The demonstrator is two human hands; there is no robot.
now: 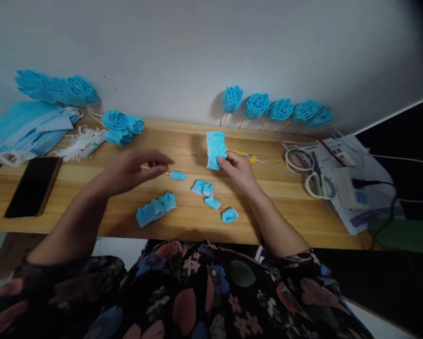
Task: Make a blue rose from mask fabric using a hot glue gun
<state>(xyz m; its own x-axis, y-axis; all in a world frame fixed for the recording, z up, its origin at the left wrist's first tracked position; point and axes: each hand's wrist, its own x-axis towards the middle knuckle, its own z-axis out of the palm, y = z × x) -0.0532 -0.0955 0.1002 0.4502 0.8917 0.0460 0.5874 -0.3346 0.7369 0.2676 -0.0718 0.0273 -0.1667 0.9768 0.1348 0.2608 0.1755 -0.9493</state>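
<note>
My right hand (pixel 239 169) pinches the lower right edge of a pleated light-blue strip of mask fabric (pixel 215 145) and holds it up above the table. My left hand (pixel 135 172) hovers to the left with its fingers apart and nothing visible in them. Beside its fingertips is a thin stick with a blue-wrapped tip (pixel 177 175), partly hidden by that hand. Closer to me lie a second pleated blue strip (pixel 156 209), a folded blue piece (pixel 203 188) and two small blue pieces, one of them a cupped petal (pixel 230 215).
Blue fabric flowers on sticks (pixel 256 106) lean against the wall. Further left are more flowers (pixel 116 121), stacked masks (pixel 38 129), white ear loops (pixel 82 143) and a phone (pixel 33 187). Scissors (pixel 319 185), a tape roll (pixel 299 160), papers and cables occupy the right; a yellow-handled tool (pixel 251 157) lies behind my right hand.
</note>
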